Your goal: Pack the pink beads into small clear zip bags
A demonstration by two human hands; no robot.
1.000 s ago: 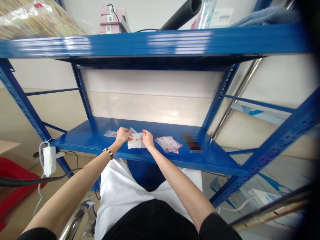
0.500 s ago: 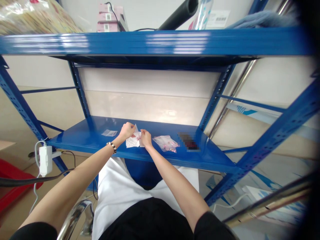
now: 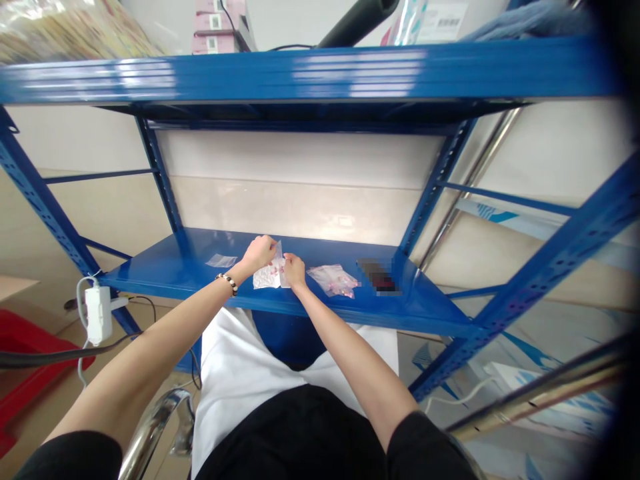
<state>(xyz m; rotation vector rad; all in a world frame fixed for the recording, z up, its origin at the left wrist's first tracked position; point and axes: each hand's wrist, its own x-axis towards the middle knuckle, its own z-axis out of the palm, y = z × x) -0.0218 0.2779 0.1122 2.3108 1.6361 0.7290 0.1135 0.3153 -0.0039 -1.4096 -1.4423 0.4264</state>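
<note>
My left hand [image 3: 259,253], with a beaded bracelet at the wrist, pinches the upper part of a small clear plastic bag [image 3: 279,251]. Close beside it, my right hand [image 3: 295,271] has its fingers closed on the bag's right side. Beneath both hands lies a crumpled white sheet [image 3: 263,279] with small pink pieces on it; their kind is too small to make out. To the right rests a larger clear bag [image 3: 333,280] holding pink and red bits. Flat clear bags [image 3: 221,261] lie left of my left hand.
The blue shelf [image 3: 200,280] carries a dark, pixelated object [image 3: 379,275] at the right. An upper shelf beam [image 3: 270,77] crosses above my hands, with pink boxes [image 3: 215,43] and a black tube [image 3: 357,23] over it. A white power strip [image 3: 99,313] hangs at the left.
My left hand has moved slightly up and right along with the bag's top. My right hand stays nearly in place. The whole view has shifted a little.
</note>
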